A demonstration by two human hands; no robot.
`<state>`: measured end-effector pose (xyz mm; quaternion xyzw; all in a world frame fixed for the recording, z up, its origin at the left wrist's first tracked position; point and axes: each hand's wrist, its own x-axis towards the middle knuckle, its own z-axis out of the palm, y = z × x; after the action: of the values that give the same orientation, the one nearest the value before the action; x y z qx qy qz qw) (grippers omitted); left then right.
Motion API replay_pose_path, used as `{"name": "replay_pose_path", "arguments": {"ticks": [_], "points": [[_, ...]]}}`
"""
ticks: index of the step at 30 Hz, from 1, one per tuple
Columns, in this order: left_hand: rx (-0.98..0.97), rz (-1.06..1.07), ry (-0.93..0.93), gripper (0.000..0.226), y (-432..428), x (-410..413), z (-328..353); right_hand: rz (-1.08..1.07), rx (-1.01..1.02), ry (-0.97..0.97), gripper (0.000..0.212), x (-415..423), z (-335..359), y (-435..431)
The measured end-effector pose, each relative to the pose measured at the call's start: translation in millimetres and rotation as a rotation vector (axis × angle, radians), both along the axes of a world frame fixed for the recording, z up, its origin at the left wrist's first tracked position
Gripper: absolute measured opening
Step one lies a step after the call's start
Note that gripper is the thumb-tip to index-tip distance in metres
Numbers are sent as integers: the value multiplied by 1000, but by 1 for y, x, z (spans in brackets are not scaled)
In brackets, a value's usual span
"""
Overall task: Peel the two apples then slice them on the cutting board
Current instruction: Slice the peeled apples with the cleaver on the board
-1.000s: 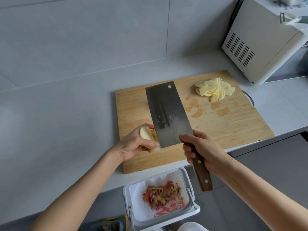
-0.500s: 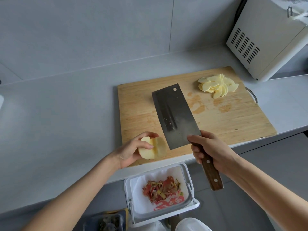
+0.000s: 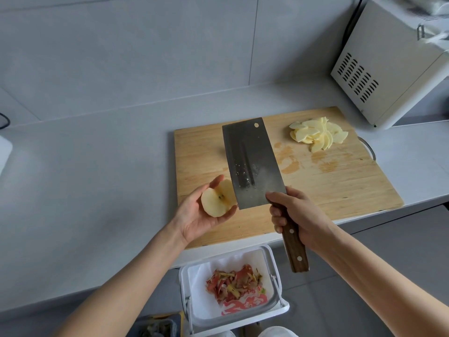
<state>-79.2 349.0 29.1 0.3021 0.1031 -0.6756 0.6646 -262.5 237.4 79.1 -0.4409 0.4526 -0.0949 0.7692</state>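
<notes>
My left hand [image 3: 194, 215] is palm up and cradles a peeled apple piece [image 3: 217, 199] with its cut face and core showing, held above the near left corner of the wooden cutting board [image 3: 340, 181]. The fingers curl round the apple's far side. My right hand [image 3: 296, 212] grips the wooden handle of a cleaver [image 3: 250, 161], whose broad blade is tilted flat-side up over the board, its edge next to the apple piece. A heap of pale apple slices [image 3: 318, 133] lies at the board's far right.
A small white bin [image 3: 233, 288] with red apple peels hangs below the counter edge under my hands. A white appliance [image 3: 388, 62] stands at the back right, close to the board. The grey counter [image 3: 85, 178] stretches to the left.
My left hand turned palm up and lifted the apple piece, so its cut face now shows. The cleaver stayed in my right hand and shifted slightly over the board.
</notes>
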Motion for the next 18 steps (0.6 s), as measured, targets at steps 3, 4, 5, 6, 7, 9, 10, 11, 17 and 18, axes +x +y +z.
{"name": "replay_pose_path", "arguments": {"ticks": [3,4,5,6,7,9,10,11,17,18], "points": [[-1,-35,-59,29,-1,0,5,-2,-12,-4,8,2,2,-2],[3,-53,-69,26,-1,-1,6,-4,-13,-6,8,2,2,-2],[13,-67,-81,21,-1,-2,7,-2,-18,-7,8,3,2,-3],[33,-71,-100,18,-1,-3,7,1,-26,-6,8,2,2,-4],[52,-70,-125,17,-1,-3,6,5,-32,-3,8,2,2,-5],[80,-68,-178,17,-2,-2,5,12,-36,-6,8,1,3,-6],[81,-74,-199,17,-3,-2,4,14,-34,-10,9,0,3,-6],[75,-85,-217,16,-3,-2,4,14,-34,-14,10,0,3,-6],[49,-152,-377,11,-6,-6,10,10,-60,-4,11,0,4,-5],[31,-182,-432,10,-7,-8,11,8,-60,-2,11,1,4,-5]]}}
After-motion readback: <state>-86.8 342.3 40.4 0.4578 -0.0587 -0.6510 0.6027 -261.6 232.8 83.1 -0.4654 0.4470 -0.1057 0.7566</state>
